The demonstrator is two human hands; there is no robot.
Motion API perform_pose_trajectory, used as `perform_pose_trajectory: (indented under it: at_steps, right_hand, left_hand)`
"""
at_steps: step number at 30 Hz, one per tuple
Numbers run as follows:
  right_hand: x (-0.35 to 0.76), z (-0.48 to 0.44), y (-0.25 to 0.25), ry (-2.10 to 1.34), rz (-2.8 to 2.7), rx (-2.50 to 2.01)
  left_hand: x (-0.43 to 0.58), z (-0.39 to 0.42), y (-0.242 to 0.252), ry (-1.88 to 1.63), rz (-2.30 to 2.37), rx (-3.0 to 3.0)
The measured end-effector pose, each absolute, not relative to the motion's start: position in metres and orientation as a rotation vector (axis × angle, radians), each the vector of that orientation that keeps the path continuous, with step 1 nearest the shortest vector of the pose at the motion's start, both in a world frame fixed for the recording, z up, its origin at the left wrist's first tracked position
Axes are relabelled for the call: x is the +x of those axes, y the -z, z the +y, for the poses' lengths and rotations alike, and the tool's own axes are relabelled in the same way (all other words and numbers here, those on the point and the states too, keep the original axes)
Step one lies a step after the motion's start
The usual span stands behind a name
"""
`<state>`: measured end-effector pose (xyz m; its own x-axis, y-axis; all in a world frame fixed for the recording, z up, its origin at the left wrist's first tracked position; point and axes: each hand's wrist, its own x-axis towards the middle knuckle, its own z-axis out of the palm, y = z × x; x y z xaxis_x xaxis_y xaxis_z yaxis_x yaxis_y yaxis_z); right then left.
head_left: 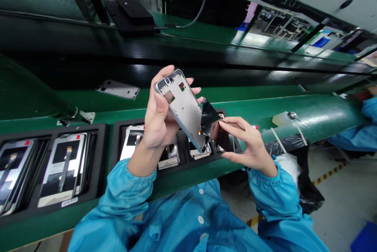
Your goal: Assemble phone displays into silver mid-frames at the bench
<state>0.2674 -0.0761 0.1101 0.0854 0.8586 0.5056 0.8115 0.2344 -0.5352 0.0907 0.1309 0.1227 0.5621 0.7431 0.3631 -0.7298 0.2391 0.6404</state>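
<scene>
The green bench (294, 114) runs in front of me, with a black tray (115, 142) of screen panels on it. Above the tray, my left hand (159, 120) grips a tilted silver phone frame (184, 108) by its edges. My right hand (249, 146) pinches a dark film (209, 115) that touches the frame's lower part.

Left grip (160, 116) raised, closed; right grip (244, 142) lower, fingertips together.

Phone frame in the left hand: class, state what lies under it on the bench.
Under the phone frame sits a black tray holding phone panels. The left hand, the right hand and the frame cover its middle slots, so their contents are hidden.
</scene>
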Motion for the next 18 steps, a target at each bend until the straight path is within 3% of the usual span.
perform_pose_trajectory:
  at_steps: [11,18]
  right_hand:
    - [0.251,-0.054,-0.078,-0.357,-1.353,-1.35]
    - [0.255,-0.061,-0.079,-0.291,-1.425,-1.408]
  left_hand:
    - [0.099,0.161,-0.099,-1.126,-0.055,1.268]
    - [0.096,0.162,-0.101,-1.101,-0.11,1.313]
